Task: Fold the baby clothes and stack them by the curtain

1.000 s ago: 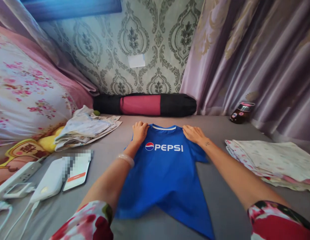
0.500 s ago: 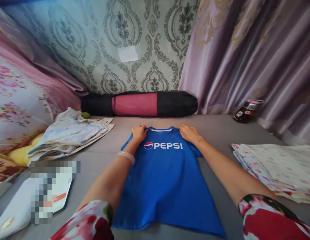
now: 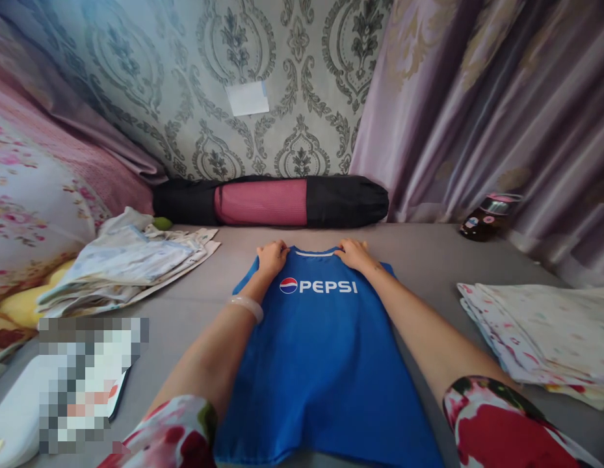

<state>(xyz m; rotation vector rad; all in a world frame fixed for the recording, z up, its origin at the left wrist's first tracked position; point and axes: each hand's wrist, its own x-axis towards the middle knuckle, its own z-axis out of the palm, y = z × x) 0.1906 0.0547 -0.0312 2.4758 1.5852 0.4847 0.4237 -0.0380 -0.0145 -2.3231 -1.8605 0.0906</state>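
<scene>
A blue T-shirt (image 3: 321, 357) with a white PEPSI logo lies flat on the grey bed surface (image 3: 423, 260), its collar pointing away from me. My left hand (image 3: 271, 255) rests on the left shoulder by the collar with its fingers curled onto the cloth. My right hand (image 3: 353, 253) lies on the right shoulder beside the collar, fingers bent and pressed on the fabric. Both arms stretch out over the shirt. A pale bangle (image 3: 246, 305) circles my left wrist.
A black and pink rolled bag (image 3: 272, 201) lies against the patterned wall. A heap of light clothes (image 3: 131, 260) sits at the left, folded floral cloth (image 3: 540, 331) at the right. A dark jar (image 3: 489, 216) stands by the curtain. White devices (image 3: 19, 416) lie at lower left.
The shirt's hem has been drawn straight and flat. My right hand has slid left along the shoulder toward the collar. The view has shifted slightly right and down.
</scene>
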